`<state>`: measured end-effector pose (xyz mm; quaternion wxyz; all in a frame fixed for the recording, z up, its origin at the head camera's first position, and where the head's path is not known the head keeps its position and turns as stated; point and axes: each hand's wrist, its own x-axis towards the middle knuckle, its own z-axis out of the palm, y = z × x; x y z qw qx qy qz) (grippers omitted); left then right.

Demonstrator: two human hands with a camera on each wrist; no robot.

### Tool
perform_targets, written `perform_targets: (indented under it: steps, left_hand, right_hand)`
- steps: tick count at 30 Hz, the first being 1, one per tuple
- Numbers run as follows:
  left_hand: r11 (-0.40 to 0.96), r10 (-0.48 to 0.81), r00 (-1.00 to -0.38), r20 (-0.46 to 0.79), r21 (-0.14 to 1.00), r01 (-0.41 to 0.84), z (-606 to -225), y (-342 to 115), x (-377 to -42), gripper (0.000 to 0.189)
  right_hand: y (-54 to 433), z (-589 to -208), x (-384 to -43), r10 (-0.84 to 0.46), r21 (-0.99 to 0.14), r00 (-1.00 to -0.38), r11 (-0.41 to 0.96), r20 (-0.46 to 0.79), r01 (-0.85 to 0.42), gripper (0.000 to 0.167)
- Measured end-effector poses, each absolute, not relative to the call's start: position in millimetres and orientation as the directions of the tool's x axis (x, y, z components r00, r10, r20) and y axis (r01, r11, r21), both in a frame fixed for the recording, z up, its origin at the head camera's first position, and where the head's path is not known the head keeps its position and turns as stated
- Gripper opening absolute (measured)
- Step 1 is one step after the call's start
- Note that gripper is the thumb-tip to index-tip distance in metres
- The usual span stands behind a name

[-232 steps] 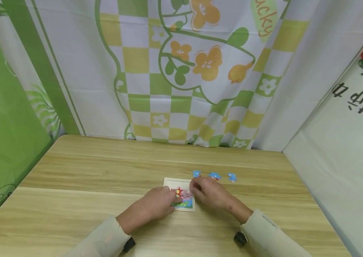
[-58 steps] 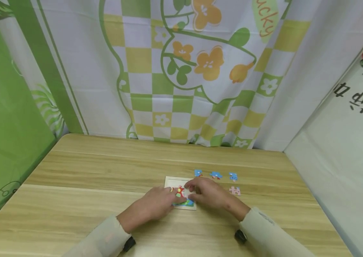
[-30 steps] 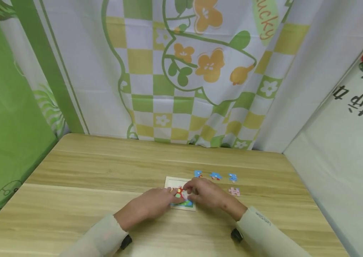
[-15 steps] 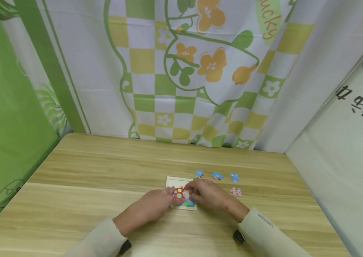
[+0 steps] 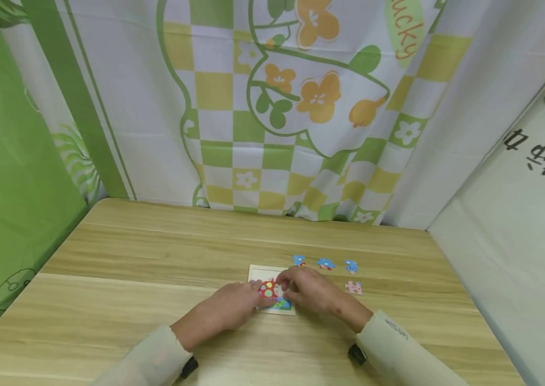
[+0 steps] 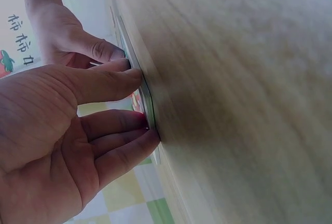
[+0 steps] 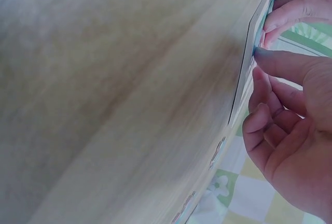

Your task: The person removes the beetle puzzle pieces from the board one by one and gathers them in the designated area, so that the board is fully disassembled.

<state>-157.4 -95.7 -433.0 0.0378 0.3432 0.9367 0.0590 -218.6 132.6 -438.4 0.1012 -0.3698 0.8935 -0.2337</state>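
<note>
Head view: left hand point(image 5: 234, 306), fingers straight, steadies a partly filled puzzle board point(image 5: 272, 271), top bare; right hand point(image 5: 312, 290), hold unclear; four pieces point(image 5: 353, 288) loose on the counter point(image 5: 156, 246).

one left hand point(image 5: 221, 310), one right hand point(image 5: 314, 291), one tray point(image 5: 255, 271), four puzzle pieces point(image 5: 325, 264) outside it: three far, one nearer.

Checkered curtain point(image 5: 282, 112) behind wooden table point(image 5: 156, 246)
</note>
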Motion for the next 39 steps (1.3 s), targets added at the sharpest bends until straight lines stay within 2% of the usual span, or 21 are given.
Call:
perform_targets:
  steps: [11, 19, 24, 31, 39]
  left_hand:
    - [0.760, 0.644, -0.764, -0.028, 0.138, 0.635, -434.4, -95.6, -160.0, 0.039]
    - [0.749, 0.648, -0.762, 0.003, 0.179, 0.638, -438.6, -95.9, -163.1, 0.041]
    - [0.757, 0.637, -0.771, -0.009, 0.198, 0.623, -437.3, -95.3, -162.7, 0.042]
    - [0.750, 0.650, -0.760, -0.007, 0.169, 0.640, -434.9, -95.0, -162.2, 0.041]
    - [0.747, 0.649, -0.760, 0.001, 0.186, 0.638, -436.2, -95.1, -162.0, 0.040]
  right_hand:
    - [129.4, -441.2, -218.6, -0.682, -0.497, -0.731, 0.626, 0.022, -0.600, 0.024]
    - [128.0, -441.0, -219.1, -0.651, -0.536, -0.754, 0.606, 0.091, -0.588, 0.009]
    - [125.3, -440.5, -221.2, -0.632, -0.543, -0.767, 0.608, 0.110, -0.579, 0.005]
    - [122.7, -438.2, -220.3, -0.633, -0.553, -0.765, 0.597, 0.120, -0.581, 0.006]
    - [125.0, -436.7, -219.9, -0.626, -0.567, -0.767, 0.584, 0.142, -0.581, 0.007]
